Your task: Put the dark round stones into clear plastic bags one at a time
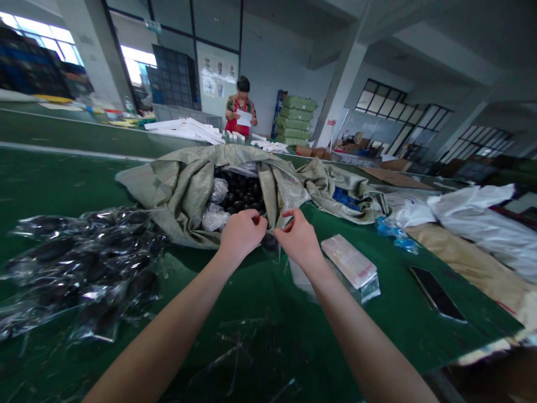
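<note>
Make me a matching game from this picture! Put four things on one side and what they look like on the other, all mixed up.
Things:
1. sack
2. phone
3. balls
4. left hand

Looks like:
A. at the sack's opening
B. dark, lying flat on the table
C. pale green, folded open
D. black, piled inside the sack

Pairs: 1-C, 2-B, 3-D, 4-A
</note>
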The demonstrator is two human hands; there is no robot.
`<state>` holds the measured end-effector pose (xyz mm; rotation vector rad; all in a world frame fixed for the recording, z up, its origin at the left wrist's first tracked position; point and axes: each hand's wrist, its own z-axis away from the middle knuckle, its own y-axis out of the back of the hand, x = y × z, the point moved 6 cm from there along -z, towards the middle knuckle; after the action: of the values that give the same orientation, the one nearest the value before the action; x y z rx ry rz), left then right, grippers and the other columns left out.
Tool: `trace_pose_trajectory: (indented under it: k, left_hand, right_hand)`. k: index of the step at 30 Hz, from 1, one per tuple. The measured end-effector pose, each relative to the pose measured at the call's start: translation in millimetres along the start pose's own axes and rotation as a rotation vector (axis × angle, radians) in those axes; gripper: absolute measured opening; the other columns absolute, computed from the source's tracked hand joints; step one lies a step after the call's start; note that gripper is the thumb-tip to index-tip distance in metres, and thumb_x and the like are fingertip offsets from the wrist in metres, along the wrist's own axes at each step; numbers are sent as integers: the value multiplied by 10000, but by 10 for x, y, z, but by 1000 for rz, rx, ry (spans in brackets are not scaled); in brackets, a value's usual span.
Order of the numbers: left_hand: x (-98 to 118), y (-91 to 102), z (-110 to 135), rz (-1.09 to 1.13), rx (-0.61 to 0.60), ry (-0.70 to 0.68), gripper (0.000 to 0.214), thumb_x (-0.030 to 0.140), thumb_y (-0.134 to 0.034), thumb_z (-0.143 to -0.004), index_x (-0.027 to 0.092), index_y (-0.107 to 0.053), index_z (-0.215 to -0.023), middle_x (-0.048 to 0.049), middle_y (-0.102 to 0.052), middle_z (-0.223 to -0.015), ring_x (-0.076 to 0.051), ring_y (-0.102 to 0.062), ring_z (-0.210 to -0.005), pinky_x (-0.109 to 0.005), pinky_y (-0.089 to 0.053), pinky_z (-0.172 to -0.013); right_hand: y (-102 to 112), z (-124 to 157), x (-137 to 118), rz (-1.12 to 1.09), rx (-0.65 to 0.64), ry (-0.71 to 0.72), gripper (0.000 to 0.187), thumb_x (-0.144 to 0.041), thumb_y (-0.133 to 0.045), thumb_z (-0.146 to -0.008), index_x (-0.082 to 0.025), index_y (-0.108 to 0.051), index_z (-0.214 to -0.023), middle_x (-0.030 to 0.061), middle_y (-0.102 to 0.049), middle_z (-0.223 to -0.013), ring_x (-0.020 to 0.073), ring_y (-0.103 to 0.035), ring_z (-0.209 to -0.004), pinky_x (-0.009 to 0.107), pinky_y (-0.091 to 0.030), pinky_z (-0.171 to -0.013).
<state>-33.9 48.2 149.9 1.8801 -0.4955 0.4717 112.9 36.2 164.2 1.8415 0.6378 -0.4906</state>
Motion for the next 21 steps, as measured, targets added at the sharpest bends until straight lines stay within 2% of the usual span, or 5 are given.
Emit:
trace_pose_trajectory:
  k: [3, 6, 12, 17, 21]
  left_hand:
    - [81, 15, 34, -56, 23, -113, 279, 328, -441, -880, 198, -666, -778, -65, -707, -806, -198, -639, -722, -285, -414, -641]
    - [148, -44, 64, -121, -39, -252, 267, 315, -449, -894, 191, -664, -796, -75, -708, -852, -208, -654, -765, -293, -431, -671]
    - [164, -137, 78, -180, -162, -403, 257, 295, -468, -901, 189, -674, -789, -71, -702, -817, -217, -658, -748, -303, -428, -649]
    - [166, -213, 74, -120, -281, -555, 256, 321, -499, -902, 204, -684, -770, -51, -705, -823, -188, -650, -755, -276, -418, -650]
    - [51, -282, 30, -115, -348, -467, 274, 438, -562, -849, 211, -710, -808, -48, -723, -821, -183, -649, -714, -267, -415, -627]
  right_hand:
    - [-96, 57, 54, 13, -67, -53, 343, -222, -592, -704, -196, -527, -1040, 12, -651, -743, 211, -640, -725, 306, -444, -673]
    - [-187, 140, 130, 47, -157, -81, 357, -278, -623, -726, -192, -527, -1058, 46, -674, -812, 227, -657, -764, 310, -454, -680]
    - [-157, 206, 179, 218, -77, -3, 492, -401, -660, -763, -145, -512, -1156, 120, -675, -939, 272, -652, -866, 348, -462, -738]
    - [-237, 113, 202, 264, -139, 145, 121, -254, -566, -818, -165, -641, -852, 105, -682, -923, 216, -632, -893, 300, -437, -785]
    - [-288, 16, 386, 274, -222, 62, 132, -250, -552, -788, -184, -657, -742, 73, -701, -815, 207, -642, -800, 281, -419, -701]
